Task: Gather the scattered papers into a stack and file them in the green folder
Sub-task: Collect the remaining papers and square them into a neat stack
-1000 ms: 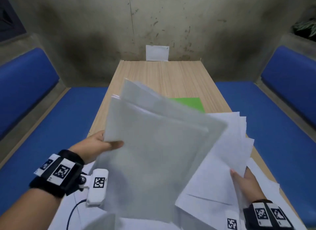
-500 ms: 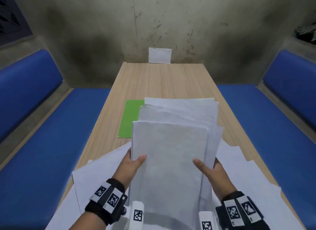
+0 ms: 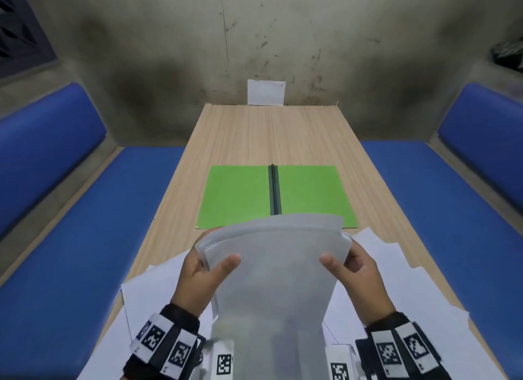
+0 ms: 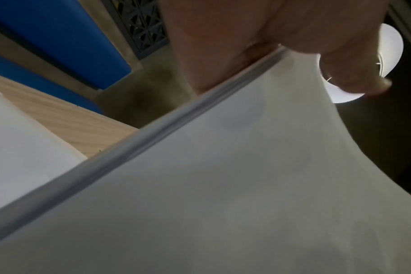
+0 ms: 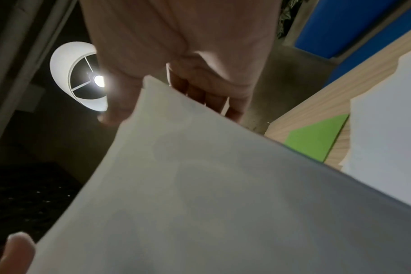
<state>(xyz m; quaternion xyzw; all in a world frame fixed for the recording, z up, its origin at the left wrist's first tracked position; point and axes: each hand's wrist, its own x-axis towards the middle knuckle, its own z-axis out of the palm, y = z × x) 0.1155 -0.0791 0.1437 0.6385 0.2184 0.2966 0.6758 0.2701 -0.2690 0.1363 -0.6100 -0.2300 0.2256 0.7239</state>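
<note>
A stack of white papers [image 3: 273, 269] stands upright and bowed over the near half of the table. My left hand [image 3: 206, 269] grips its left edge, thumb on the near face. At the right edge my right hand [image 3: 353, 269] grips it the same way. The stack [image 4: 223, 176] fills the left wrist view under my left hand [image 4: 246, 46], and the stack [image 5: 200, 194] fills the right wrist view, my right hand [image 5: 188, 74] holding its top. The green folder [image 3: 237, 198] lies open and flat just beyond, dark spine in its middle; one corner of the folder [image 5: 315, 140] shows.
More loose white sheets [image 3: 396, 266] lie spread on the wooden table [image 3: 271, 133] under and beside my hands. Blue benches [image 3: 70, 238] run along both sides. A small white card [image 3: 266, 92] leans on the far wall. A lamp [image 5: 82, 77] hangs overhead.
The fanned sheets, first held only in the left hand, came together between both hands and are squared into one neat upright stack. The folder now shows fully open.
</note>
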